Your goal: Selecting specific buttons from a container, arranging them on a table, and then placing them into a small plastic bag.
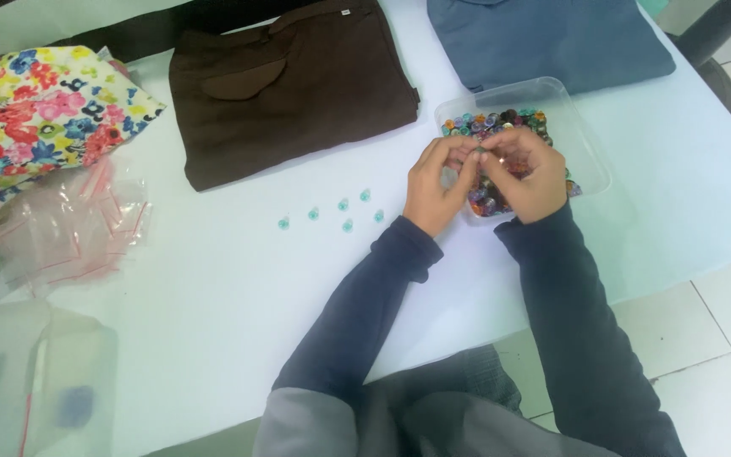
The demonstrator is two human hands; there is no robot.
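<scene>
Clear plastic tray (581, 127), right of centre in the upper half of the frame, holds a heap of mixed-coloured buttons (501, 121). Both hands hover over it: left hand (437, 182) and right hand (528, 173) meet fingertip to fingertip, pinched on something too small to identify. Six teal buttons (342, 211) lie loose on the white table (213, 279), left of the hands. Small zip bags (69, 224) lie at centre left.

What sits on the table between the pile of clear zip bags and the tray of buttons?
Head view: six small teal buttons lie loose on the white table, between the zip bags and the clear tray. Otherwise bare.
</scene>
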